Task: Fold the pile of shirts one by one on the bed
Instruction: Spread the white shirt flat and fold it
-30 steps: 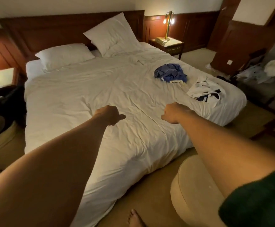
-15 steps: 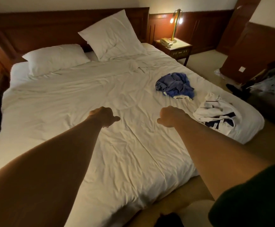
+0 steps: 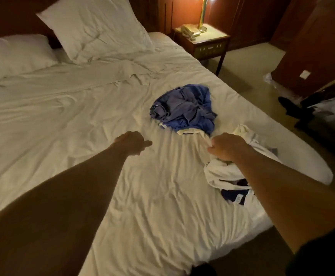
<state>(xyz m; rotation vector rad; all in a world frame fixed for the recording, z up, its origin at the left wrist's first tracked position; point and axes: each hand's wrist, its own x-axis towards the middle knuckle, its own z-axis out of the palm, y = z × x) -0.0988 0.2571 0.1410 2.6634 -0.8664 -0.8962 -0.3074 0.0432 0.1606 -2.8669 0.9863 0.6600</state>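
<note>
Two shirts lay unfolded. White shirt (image 3: 222, 174), beside blue shirt (image 3: 184, 108), was overhung by curled right hand (image 3: 228, 146), grip unclear; left hand (image 3: 130, 142) curled, empty. Pickup judged next.

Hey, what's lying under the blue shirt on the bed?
A dark-striped cream edge pokes out beneath the blue shirt, on the white sheet. The crumpled shirt hides the rest, so whether it is another garment cannot be told.

Two shirts (image 3: 184, 108) (image 3: 222, 174), two pillows (image 3: 94, 26) (image 3: 13, 54), two hands (image 3: 131, 143) (image 3: 228, 146), one bed (image 3: 83, 116), one lamp (image 3: 202, 14).
</note>
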